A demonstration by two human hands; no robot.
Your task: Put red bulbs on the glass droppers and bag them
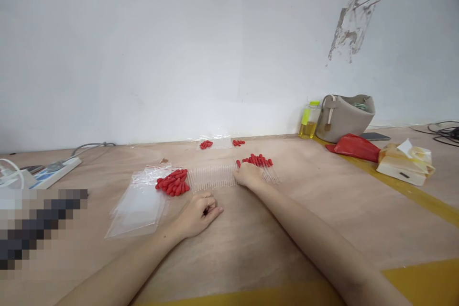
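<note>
Thin clear glass dropper tubes (211,178) lie side by side in a row across the table. Left of them is a heap of loose red rubber bulbs (174,182), partly on clear zip bags (138,201). At the right end of the row, finished-looking droppers (263,162) carry red bulbs on their far ends. My right hand (250,174) is closed at that end, its fingers around a red bulb at a tube's top; the fingertips are partly hidden. My left hand (201,213) rests on the table in front of the row, fingers loosely curled, with nothing visible in it.
By the wall lies a clear bag (221,143) with red bulbs at both ends. To the right are a bottle (308,122), a grey bag (344,117), a red packet (355,147) and a tissue pack (405,165). A power strip (59,172) sits at left.
</note>
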